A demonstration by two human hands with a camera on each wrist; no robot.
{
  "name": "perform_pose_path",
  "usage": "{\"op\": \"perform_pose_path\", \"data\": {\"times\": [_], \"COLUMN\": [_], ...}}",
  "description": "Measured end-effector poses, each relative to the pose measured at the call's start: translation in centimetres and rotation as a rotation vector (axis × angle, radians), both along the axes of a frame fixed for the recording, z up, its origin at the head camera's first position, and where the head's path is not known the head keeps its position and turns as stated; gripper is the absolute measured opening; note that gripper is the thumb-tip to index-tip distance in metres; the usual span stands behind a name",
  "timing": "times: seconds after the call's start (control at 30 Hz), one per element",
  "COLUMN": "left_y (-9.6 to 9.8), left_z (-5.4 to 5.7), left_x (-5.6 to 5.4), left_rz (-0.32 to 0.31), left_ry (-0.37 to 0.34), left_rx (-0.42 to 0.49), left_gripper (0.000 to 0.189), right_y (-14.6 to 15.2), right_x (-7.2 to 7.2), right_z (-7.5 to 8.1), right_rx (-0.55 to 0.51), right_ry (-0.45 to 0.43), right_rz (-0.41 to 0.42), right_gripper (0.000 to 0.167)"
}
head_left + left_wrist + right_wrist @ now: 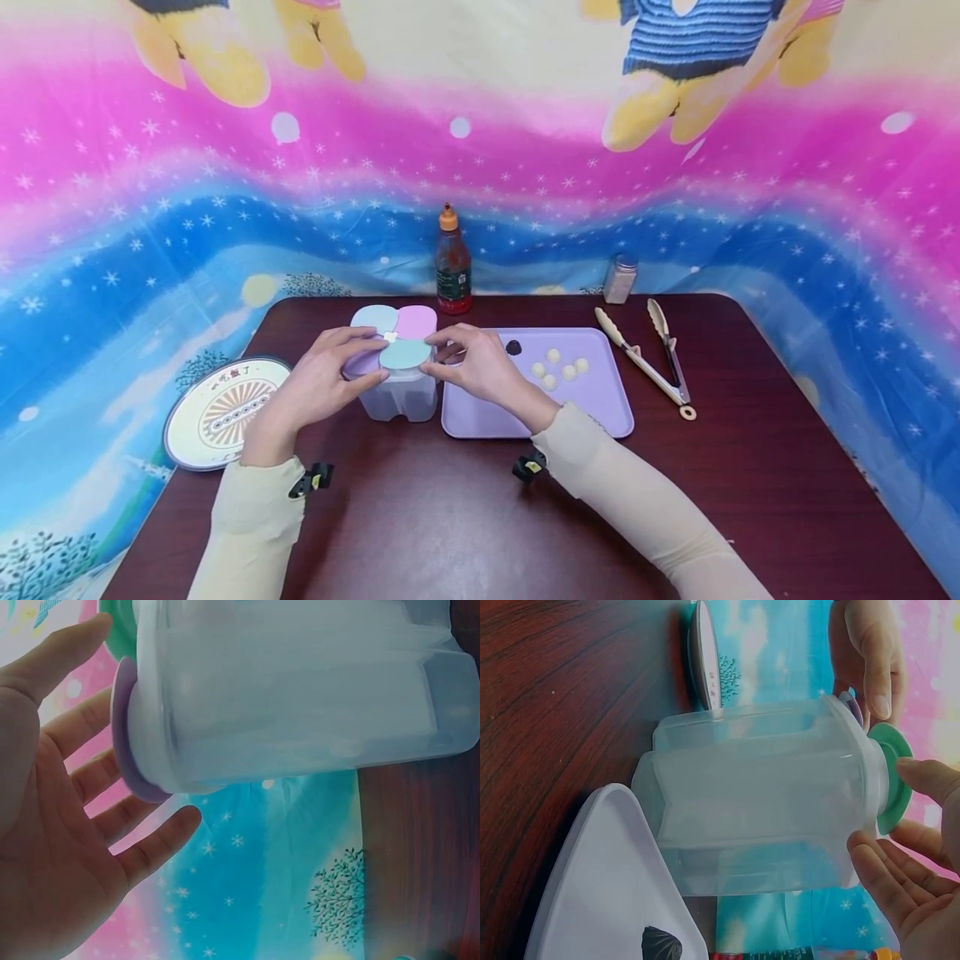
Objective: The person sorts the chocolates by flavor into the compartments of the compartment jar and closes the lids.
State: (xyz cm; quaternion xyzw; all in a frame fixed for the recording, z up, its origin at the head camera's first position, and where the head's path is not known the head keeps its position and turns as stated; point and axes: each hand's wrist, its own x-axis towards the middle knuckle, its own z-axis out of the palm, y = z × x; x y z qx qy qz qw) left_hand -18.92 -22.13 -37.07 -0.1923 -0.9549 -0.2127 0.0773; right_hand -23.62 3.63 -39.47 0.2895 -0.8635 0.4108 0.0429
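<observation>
Presently, I have the right hand with thumb and fingers pinching the rim of the green lid, located at the near right of the top of the translucent container. On the opposite side, I read the left hand as spread and gripping nothing, its fingers extended about the purple lid and its thumb near the green lid. The container stands upright on the table, between the white plate and the purple tray.

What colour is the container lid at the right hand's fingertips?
Mint green; that container lid shows best in the head view.
</observation>
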Motion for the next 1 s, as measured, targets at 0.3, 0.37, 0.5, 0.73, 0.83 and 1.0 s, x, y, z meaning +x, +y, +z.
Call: {"op": "perform_pose_path", "data": {"times": [0.3, 0.37, 0.5, 0.73, 0.83, 1.0], "left_y": [0.2, 0.3, 0.3, 0.3, 0.2, 0.1], "left_z": [-0.4, -0.3, -0.2, -0.2, -0.2, -0.2], "left_x": [-0.3, -0.3, -0.3, -0.4, -0.4, -0.4], "left_rz": [-0.005, -0.005, 0.006, 0.002, 0.006, 0.015], "left_ry": [0.033, 0.038, 0.035, 0.029, 0.025, 0.016], "left_rx": [0.018, 0.019, 0.028, 0.036, 0.038, 0.038], "left_gripper": [0.046, 0.045, 0.044, 0.045, 0.046, 0.046], "right_y": [0.5, 0.8, 1.4, 2.9, 3.6, 4.8], "right_x": [0.2, 0.2, 0.2, -0.2, -0.4, -0.7], "right_z": [0.1, 0.2, 0.3, -0.2, -0.3, -0.2], "right_rx": [0.021, 0.033, 0.055, 0.028, 0.015, 0.004], "right_ry": [-0.031, -0.039, -0.032, 0.009, 0.02, -0.007], "right_rz": [-0.011, -0.034, -0.077, -0.101, -0.116, -0.137], "right_gripper": [0.042, 0.043, 0.043, 0.039, 0.037, 0.039]}}
